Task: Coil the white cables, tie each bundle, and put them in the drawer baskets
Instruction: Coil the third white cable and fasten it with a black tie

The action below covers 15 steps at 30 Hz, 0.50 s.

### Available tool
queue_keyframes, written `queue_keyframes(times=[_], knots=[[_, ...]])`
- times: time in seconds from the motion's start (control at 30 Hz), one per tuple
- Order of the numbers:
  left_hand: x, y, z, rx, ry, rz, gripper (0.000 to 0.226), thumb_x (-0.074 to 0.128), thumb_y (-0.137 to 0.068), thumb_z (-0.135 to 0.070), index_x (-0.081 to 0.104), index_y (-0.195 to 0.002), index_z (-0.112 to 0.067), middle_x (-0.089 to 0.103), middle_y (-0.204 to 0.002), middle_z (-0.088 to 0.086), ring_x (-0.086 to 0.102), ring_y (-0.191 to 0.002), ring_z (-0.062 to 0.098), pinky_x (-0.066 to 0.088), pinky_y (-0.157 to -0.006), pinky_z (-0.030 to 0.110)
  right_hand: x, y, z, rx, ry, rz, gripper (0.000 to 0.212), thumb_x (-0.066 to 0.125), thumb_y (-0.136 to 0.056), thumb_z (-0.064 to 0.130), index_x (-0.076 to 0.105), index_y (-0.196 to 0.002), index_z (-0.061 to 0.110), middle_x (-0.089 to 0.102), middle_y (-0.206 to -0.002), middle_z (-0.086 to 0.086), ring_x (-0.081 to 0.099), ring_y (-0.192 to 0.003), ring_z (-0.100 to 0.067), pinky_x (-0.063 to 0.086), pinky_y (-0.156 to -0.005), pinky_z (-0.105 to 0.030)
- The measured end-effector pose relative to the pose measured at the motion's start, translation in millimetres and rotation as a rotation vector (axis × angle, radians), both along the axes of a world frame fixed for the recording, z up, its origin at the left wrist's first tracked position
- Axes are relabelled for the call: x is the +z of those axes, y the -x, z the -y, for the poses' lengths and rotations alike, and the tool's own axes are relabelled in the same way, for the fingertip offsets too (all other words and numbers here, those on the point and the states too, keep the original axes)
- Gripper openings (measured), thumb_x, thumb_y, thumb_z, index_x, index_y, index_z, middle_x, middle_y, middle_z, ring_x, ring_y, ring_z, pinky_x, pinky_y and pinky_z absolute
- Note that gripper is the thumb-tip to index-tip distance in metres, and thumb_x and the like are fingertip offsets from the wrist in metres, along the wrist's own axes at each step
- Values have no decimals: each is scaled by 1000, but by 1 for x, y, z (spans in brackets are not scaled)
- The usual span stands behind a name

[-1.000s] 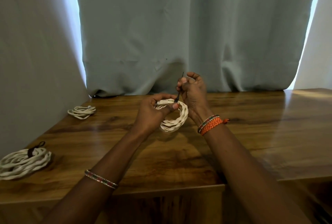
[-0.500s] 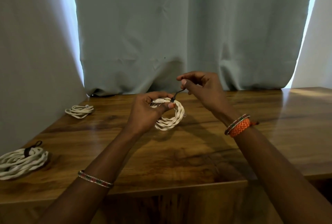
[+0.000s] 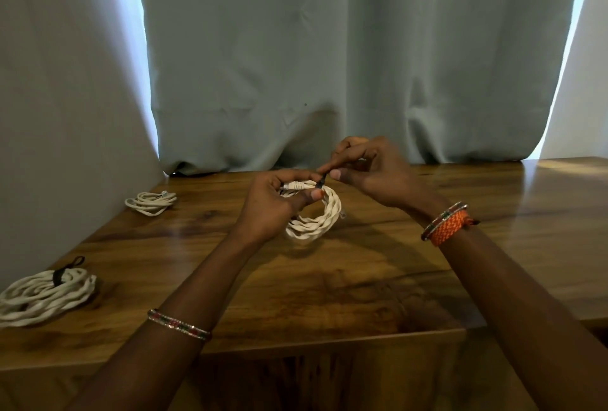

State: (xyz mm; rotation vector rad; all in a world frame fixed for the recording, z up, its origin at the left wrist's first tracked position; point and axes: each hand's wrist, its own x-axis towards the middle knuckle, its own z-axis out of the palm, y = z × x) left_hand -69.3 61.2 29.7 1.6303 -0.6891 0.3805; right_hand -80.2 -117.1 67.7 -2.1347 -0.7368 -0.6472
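A white twisted cable coil (image 3: pixel 316 223) hangs above the middle of the wooden table (image 3: pixel 329 285). My left hand (image 3: pixel 273 203) grips its top, thumb pressed over the bundle beside a white plug. My right hand (image 3: pixel 371 173) pinches a thin black tie (image 3: pixel 320 184) at the coil's top between thumb and forefinger. A larger white coil (image 3: pixel 42 295) with a black tie around it lies at the near left edge. A smaller loose white coil (image 3: pixel 151 202) lies at the far left by the curtain.
A grey-blue curtain (image 3: pixel 296 65) hangs right behind the table's far edge and along the left side. The table's front edge runs just below my forearms. No drawer or basket shows in view.
My right hand has come down from above the coil and closer to my left hand, drawing the black tie short against the coil's top. The coil stays in my left hand.
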Motion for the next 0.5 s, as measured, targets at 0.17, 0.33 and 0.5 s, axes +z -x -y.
queue_keyframes(times=[0.17, 0.33, 0.5], knots=[[3, 1, -4, -20, -32, 0, 23, 71, -76, -2, 69, -84, -24, 71, -68, -16, 60, -54, -2, 45, -43, 14, 10, 4, 5, 48, 13, 59, 26, 74, -75, 4, 72, -96, 18, 72, -85, 8, 68, -85, -6, 56, -82, -27], [6, 1, -8, -71, -65, -8, 24, 69, -76, 2, 68, -84, -21, 70, -64, -16, 59, -50, -2, 46, -45, 13, 18, 3, 6, 33, 133, 119, 19, 73, -76, 2, 75, -92, 12, 71, -85, 3, 67, -82, -8, 56, -76, -24], [2, -2, -10, -79, -104, -31, 24, 69, -76, 2, 67, -87, -20, 69, -62, -16, 59, -48, -3, 46, -45, 12, 12, 3, 1, -26, 327, 215, 24, 69, -77, -6, 75, -90, 13, 61, -84, 6, 60, -78, -4, 47, -66, -9]])
